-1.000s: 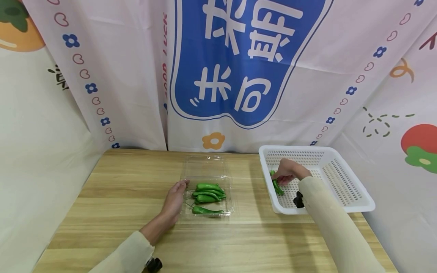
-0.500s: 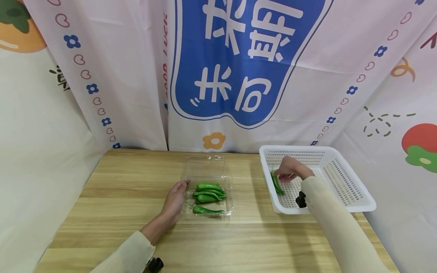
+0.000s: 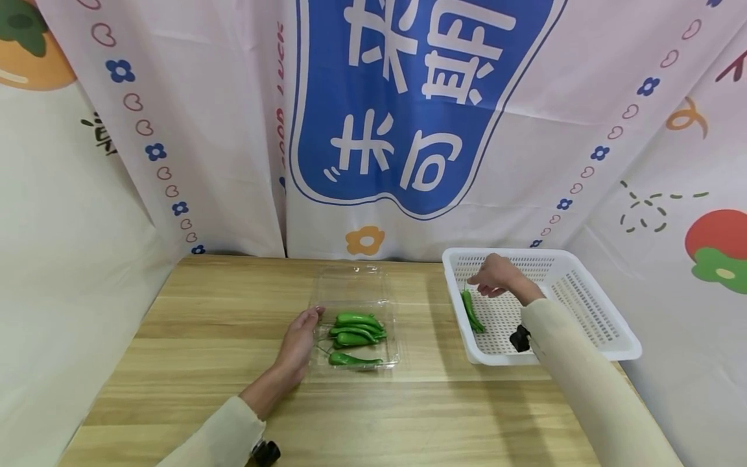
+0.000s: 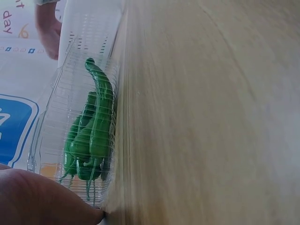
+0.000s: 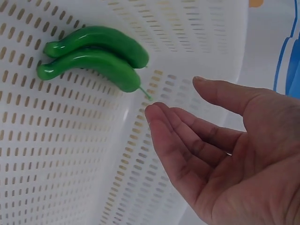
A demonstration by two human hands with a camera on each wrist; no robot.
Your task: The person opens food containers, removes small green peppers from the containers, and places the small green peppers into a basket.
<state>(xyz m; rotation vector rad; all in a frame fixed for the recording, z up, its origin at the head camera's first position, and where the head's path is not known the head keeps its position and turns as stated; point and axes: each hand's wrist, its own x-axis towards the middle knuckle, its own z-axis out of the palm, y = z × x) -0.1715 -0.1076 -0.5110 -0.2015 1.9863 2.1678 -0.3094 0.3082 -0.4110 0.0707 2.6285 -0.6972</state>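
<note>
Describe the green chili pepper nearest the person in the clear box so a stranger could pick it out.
On the wooden table, left of the white slotted basket, stands a clear plastic box with its lid open. Inside, along the edge farthest from the lid, lies one green chili pepper. A gap sets it apart from the box's other peppers, bunched together.

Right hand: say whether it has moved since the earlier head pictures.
Yes: the right hand has moved toward the white basket's far rim, away from its peppers.

Glossy, smooth peppers [image 5: 101, 62]; shiny clear plastic box [image 3: 373, 352]; plastic basket [image 3: 586, 311]; table [image 3: 403, 421] apparently wood.
</note>
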